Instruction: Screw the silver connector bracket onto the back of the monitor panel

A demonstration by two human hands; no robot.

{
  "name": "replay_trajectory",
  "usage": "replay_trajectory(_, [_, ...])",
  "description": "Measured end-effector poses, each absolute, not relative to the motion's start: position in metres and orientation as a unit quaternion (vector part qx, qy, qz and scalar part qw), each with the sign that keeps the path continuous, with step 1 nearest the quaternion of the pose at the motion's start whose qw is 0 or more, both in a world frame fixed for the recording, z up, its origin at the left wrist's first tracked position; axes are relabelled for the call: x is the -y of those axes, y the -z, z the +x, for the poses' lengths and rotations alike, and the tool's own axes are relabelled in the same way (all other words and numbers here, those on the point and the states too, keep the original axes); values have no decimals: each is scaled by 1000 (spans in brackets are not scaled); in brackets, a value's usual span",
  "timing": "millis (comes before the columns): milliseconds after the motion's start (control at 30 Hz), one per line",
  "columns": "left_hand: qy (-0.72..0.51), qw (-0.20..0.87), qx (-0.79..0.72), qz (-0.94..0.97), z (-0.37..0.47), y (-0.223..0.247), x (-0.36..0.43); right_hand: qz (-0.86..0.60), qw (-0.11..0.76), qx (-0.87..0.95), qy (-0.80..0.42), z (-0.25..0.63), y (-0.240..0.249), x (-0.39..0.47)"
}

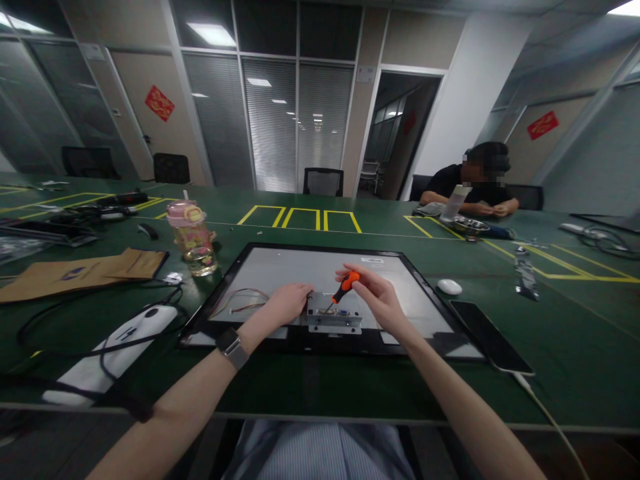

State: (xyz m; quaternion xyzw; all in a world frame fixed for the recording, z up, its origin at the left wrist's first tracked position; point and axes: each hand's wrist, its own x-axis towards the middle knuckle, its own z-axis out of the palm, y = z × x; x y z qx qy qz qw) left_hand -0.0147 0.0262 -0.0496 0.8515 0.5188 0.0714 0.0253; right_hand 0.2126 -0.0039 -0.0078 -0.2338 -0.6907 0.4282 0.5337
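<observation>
In front of me a large flat panel (pixel 295 267), like a display with a black frame, lies on the green table. Near its front edge sits a metal bracket (pixel 345 321) carrying a small circuit board. My right hand (pixel 377 293) grips an orange and black screwdriver (pixel 346 285), its shaft slanting down to the left with the tip at the bracket. At the bracket's left side rests my left hand (pixel 290 303), fingers together against its edge; whether they pinch it is hard to see. Thin wires (pixel 245 297) lie on the panel left of that hand.
A white power strip (pixel 113 357) with black cables, a paper bag (pixel 85 272) and a pink-topped bottle (pixel 193 237) are on the left. A phone (pixel 493 337) with a cable and a white earbud case (pixel 449 287) lie right. Across the table sits a person (pixel 450 183).
</observation>
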Motion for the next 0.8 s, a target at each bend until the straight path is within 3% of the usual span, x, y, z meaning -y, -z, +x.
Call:
replay_trajectory(200, [-74,16,-518,852,-15,53,-28,-247,576,668,-400,213,16,-4])
replay_trajectory(433, [-70,24,-521,850,-15,54,-29,-223,539,658,-476,216,22,-7])
replay_trajectory(633, [-75,17,-517,853,-16,53,-28,-230,557,677,-423,219,25,-12])
replay_trajectory(800, [-73,25,-517,852,-16,50,-27,-216,539,666,-468,215,22,-5])
